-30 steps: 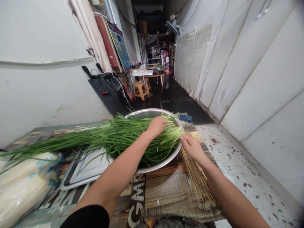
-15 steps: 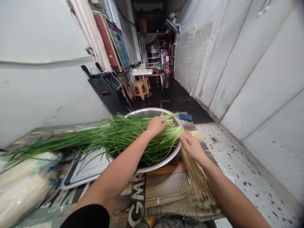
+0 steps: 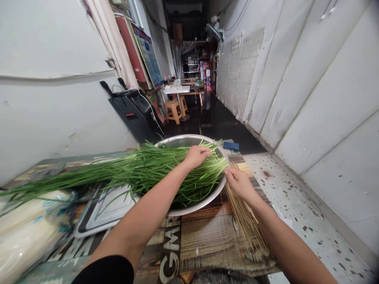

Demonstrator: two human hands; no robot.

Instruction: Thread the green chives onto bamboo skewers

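Long green chives (image 3: 160,167) with pale stem ends lie across a round metal basin (image 3: 204,207), their leaves trailing far out to the left. My left hand (image 3: 197,157) is over the pale ends, with thumb and fingers pinched on chive stems. At the basin's right rim, my right hand (image 3: 239,182) is closed in a pinch beside the stem tips; whatever thin thing it grips is too small to make out. Many thin bamboo skewers (image 3: 247,221) lie on the table under and beside my right wrist.
A white tray (image 3: 89,221) sits left of the basin, partly under the leaves. Near it lies a clear plastic bag with pale contents (image 3: 32,236). A blue box (image 3: 231,146) rests beyond the basin on the wood-patterned table (image 3: 204,240). Stools (image 3: 173,111) stand farther back.
My left hand has shifted slightly to the right along the pale stem ends. My right hand stays at the basin rim, and the chives look almost the same.
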